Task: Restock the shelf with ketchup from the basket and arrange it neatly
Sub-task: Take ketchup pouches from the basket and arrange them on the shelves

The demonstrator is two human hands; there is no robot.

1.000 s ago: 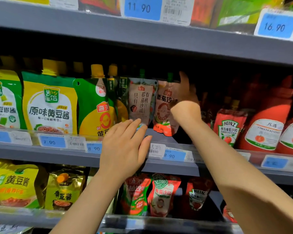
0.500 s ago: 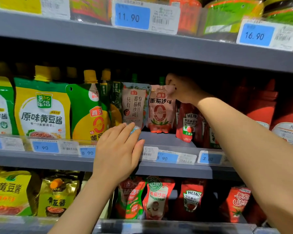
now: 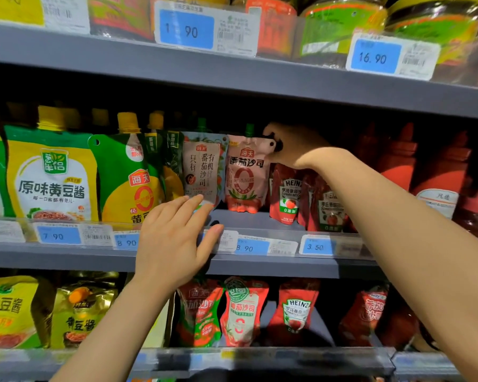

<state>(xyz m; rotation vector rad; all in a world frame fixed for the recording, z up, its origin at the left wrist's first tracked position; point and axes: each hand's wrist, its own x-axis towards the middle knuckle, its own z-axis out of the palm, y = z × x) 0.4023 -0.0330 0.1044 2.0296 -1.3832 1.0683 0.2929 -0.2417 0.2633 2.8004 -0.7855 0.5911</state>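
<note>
Head view: our right hand [image 3: 293, 146] pinches the top corner of the pink soft-plastic ketchup pouch [image 3: 246, 175], upright on the grey metal shelf [image 3: 260, 220], aligning it; our left hand [image 3: 174, 244], open, steadies the neighbouring pale pouch [image 3: 203, 166].

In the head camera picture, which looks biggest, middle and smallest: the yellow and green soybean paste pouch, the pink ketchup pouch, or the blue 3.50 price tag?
1. Yellow and green soybean paste pouch, though it may sit nearer the camera.
2. Pink ketchup pouch.
3. Blue 3.50 price tag.
</note>
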